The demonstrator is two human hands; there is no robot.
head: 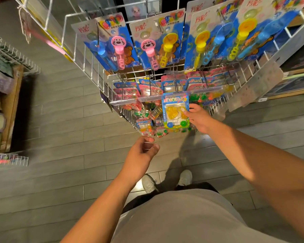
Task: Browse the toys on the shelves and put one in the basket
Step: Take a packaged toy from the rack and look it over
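at the far left edge a wooden shelf unit [9, 106] carries white wire racks [16, 57], and a wide strip of grey plank floor [63, 120] lies open between it and the white wire display rack [88, 65]. on the rack's upper row hang bubble wand blister cards [112, 44], side by side with their lower edges above a row of smaller toy packs [128, 90] on hooks. below the rack's bottom edge the left hand [141, 155] hangs in the air with fingers loosely curled around nothing, clear of the packs just above it. right of that, a bouncy ball blister pack [175, 111] with a yellow net, a blue ball and a green ball sits in front of the lower row, pinched at its right edge by the right hand [198, 118], thumb on the front face. the floor beside the white shoes [165, 181] is open. at the right edge are more wooden shelves [291, 85].
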